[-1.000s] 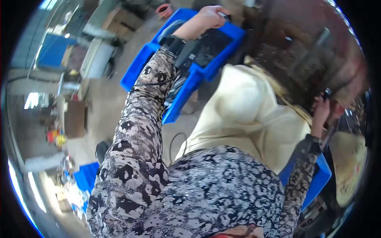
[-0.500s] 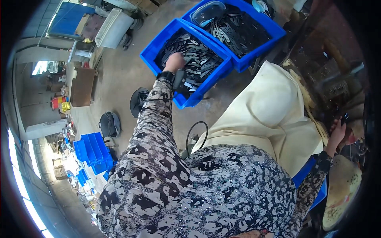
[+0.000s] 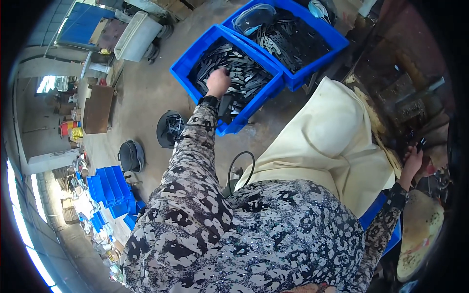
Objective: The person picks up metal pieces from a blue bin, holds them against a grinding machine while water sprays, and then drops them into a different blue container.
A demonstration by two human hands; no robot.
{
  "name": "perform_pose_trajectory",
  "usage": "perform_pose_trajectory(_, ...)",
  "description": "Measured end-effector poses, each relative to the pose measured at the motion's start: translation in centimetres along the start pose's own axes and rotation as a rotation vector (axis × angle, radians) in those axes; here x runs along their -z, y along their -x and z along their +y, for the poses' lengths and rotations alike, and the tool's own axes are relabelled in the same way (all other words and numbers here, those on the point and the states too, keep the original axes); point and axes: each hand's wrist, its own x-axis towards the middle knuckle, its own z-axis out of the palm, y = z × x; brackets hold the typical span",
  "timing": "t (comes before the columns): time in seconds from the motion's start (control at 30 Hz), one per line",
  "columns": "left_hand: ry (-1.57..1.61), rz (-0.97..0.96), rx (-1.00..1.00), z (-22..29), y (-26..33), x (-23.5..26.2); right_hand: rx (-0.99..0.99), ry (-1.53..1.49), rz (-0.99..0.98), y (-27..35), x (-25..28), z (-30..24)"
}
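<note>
Toward twelve o'clock, the person's left hand (image 3: 218,82) reaches into a blue bin (image 3: 181,72) of dark strips (image 3: 246,75) — at three, the right hand (image 3: 413,161) grips a small dark piece (image 3: 421,143).

Around you spreads a dull brown floor (image 3: 146,90), with a boxy brown cabinet (image 3: 97,110) standing on your left before a grey wall (image 3: 43,113) and a small window (image 3: 47,84) glowing white. Farther up that side, you have a blue panel (image 3: 78,23) and a pale tub (image 3: 137,36), while along your lower left, long bright strips (image 3: 15,200) cut the wall and light falls harshly over pale clutter (image 3: 100,237) on the floor.
</note>
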Motion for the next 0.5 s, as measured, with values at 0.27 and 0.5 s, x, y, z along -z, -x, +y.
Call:
perform_pose_trajectory(0.27,0.563,-0.026,0.152,-1.3,-2.0,0.7,0.019,0.015,0.020,1.3,-1.4,-1.6)
perform_pose_trajectory(0.5,0.171,0.079,0.020,-1.1,0.3,1.7,0.021,0.016,0.010,1.3,-1.5,-1.4)
